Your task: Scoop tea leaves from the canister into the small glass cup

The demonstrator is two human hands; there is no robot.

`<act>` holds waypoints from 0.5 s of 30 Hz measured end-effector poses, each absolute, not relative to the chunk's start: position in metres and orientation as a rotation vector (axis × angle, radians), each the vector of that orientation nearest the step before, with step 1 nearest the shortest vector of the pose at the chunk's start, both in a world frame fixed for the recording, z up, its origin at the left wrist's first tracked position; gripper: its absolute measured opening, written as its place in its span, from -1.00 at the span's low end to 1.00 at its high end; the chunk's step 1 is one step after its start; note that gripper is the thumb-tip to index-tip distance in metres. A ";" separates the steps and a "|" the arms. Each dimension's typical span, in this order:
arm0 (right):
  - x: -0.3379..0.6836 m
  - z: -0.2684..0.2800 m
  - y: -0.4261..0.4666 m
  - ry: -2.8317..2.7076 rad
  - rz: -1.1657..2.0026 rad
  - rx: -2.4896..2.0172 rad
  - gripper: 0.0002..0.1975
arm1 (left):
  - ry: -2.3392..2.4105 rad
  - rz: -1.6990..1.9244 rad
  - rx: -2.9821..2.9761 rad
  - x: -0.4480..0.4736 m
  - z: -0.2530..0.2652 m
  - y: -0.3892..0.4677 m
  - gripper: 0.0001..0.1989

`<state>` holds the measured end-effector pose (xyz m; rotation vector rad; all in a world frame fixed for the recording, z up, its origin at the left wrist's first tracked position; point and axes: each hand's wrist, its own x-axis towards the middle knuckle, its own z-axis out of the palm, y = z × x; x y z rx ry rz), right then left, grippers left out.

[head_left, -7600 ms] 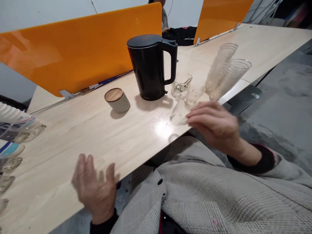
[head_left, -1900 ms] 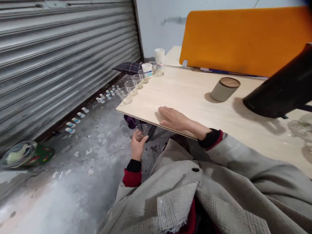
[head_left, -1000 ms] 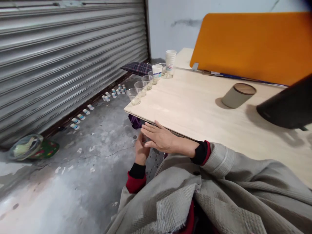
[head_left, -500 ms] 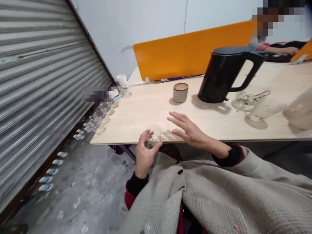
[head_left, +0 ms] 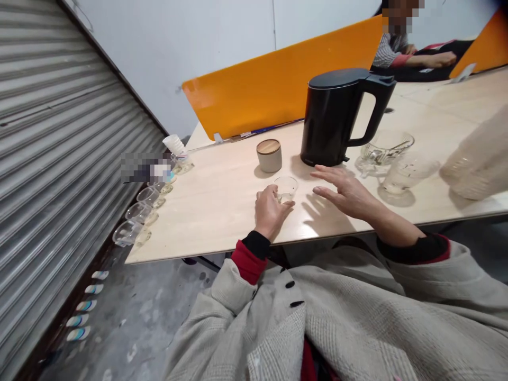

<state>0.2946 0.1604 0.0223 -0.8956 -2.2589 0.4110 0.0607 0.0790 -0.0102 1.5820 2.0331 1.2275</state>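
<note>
A clear cup (head_left: 289,187), in front of and to the left of a black kettle (head_left: 327,121), is clamped in the fingers of the person's left hand (head_left: 269,214). The right hand (head_left: 348,196), in front of the kettle, holds nothing; its fingers are spread apart over the tabletop (head_left: 210,217).

Far left of the kettle, a row of clear cups (head_left: 138,214) lines the tabletop's edge and seems already set out. The held cup is apart from that row and not yet let go. Right of the kettle, a dark-flecked cup (head_left: 408,173) and stacked clear cups (head_left: 480,159) look left to handle; how many is uncertain.

The left hand hides part of its cup, so its contents and whether it touches the tabletop cannot be told. The stacked clear cups, right of the kettle, are blurred and cut off, and pixelation covers the row's far end.
</note>
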 end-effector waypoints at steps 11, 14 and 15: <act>0.272 0.043 0.168 -2.337 0.447 -0.921 -0.46 | 2.092 1.158 1.593 0.063 -0.006 0.078 -0.36; 0.267 0.047 0.172 -2.300 0.450 -0.940 -0.43 | 2.036 1.221 1.552 0.061 -0.012 0.074 -0.20; 0.265 0.048 0.175 -2.282 0.449 -0.946 -0.42 | 2.017 1.244 1.540 0.060 -0.015 0.073 -0.14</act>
